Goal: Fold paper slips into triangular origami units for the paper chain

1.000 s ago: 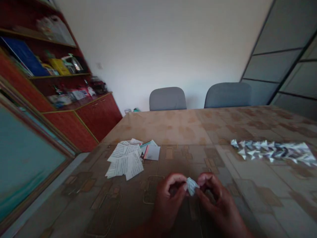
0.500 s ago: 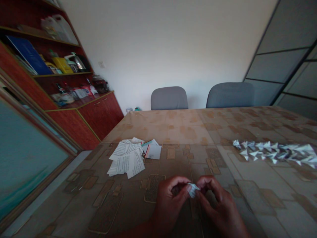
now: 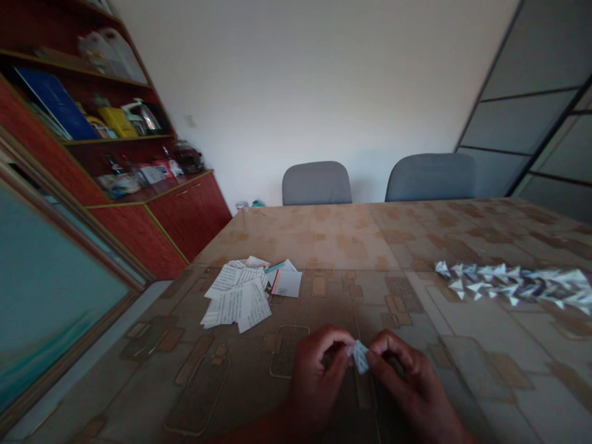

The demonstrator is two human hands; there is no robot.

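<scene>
Between my hands, above the near part of the table, is a small folded piece of printed paper (image 3: 361,356). My left hand (image 3: 320,373) pinches its left side with thumb and forefinger. On the other side, my right hand (image 3: 407,376) grips the paper's right edge with thumb and fingertips. A loose pile of printed paper pieces (image 3: 235,301) lies to the left, with a pale card (image 3: 287,283) at its right side. Far to the right, several folded paper pieces (image 3: 513,285) form a pointed, zigzag strip.
The table (image 3: 342,231) has a patterned cover. Behind it stand two grey chairs, a left one (image 3: 317,184) and a right one (image 3: 431,177). A red-brown cabinet (image 3: 185,213) with filled shelves is at the left; a grey panelled door (image 3: 527,123) is at the right.
The small folded paper has turned between my fingers and now shows a flatter, more upright face. My fingertips have shifted slightly on it.
</scene>
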